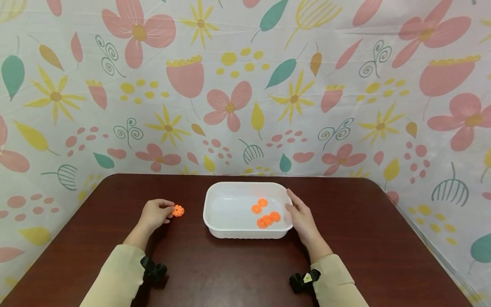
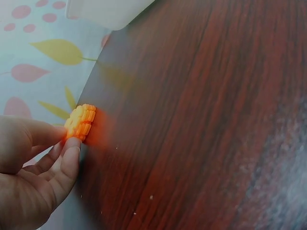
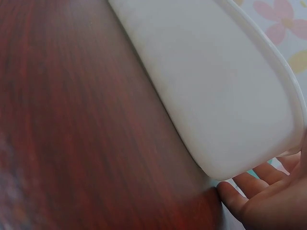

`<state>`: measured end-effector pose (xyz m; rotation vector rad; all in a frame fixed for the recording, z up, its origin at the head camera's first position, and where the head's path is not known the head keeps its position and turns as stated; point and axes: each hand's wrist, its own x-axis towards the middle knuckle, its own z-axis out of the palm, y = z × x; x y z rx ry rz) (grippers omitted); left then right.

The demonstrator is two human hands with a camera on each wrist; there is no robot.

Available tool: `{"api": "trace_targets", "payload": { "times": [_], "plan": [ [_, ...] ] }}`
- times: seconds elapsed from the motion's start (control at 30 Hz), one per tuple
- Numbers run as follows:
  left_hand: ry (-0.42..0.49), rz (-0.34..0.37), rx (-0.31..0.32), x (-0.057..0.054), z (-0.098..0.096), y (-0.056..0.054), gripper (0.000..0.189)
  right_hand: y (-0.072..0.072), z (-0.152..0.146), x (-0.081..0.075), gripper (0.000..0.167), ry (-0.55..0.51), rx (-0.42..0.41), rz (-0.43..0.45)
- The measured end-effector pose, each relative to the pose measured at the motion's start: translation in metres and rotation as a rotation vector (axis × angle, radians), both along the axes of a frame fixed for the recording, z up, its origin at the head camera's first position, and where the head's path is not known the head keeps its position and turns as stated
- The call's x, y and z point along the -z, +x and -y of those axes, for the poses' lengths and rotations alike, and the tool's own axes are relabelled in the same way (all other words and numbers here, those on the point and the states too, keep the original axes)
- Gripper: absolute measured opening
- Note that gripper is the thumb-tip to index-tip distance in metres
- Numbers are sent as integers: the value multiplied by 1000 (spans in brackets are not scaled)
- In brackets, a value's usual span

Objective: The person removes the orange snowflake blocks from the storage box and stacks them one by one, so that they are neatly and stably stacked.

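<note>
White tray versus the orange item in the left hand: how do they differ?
The white tray is far larger than the orange item. The tray is a rounded rectangle; the item is roundish with a notched edge. The tray holds orange pieces; the left hand pinches the item. Shared: each has a hand on it.

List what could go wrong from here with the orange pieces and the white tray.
The left hand pinches an orange piece near its edge with the fingertips, so it might slip. Because that hand is to the left of the white tray, a dropped piece would probably land on the table.
The right hand holds the tray's right end; a tug could shift the tray and slide the loose pieces inside.
</note>
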<state>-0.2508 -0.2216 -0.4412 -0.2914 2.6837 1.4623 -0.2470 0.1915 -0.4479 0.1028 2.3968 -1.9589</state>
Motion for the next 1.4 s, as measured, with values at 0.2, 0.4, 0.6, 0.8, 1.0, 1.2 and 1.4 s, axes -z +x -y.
{"api": "trace_targets", "payload": {
  "times": [0.2,0.4,0.6,0.8,1.0,1.2,1.4],
  "plan": [
    [-3,-14,20,-1,-1,1,28,-1,-1,-1,50,3,4,-9],
    [-4,-26,21,-2,-2,0,27,-2,-1,0,50,3,10,-9],
    [4,-23,28,-4,-4,0,27,-1,-2,-1,50,9,12,-2],
    [5,-11,25,-6,-5,1,28,1,-3,-1,50,8,14,5],
    [-26,-35,29,-7,-3,2,29,1,-2,0,50,-1,13,8],
    [-82,-96,44,-12,-3,2,32,1,-1,0,50,-6,11,16],
    [-153,-199,65,-20,-11,3,34,0,0,0,50,-3,11,15]
  ]
}}
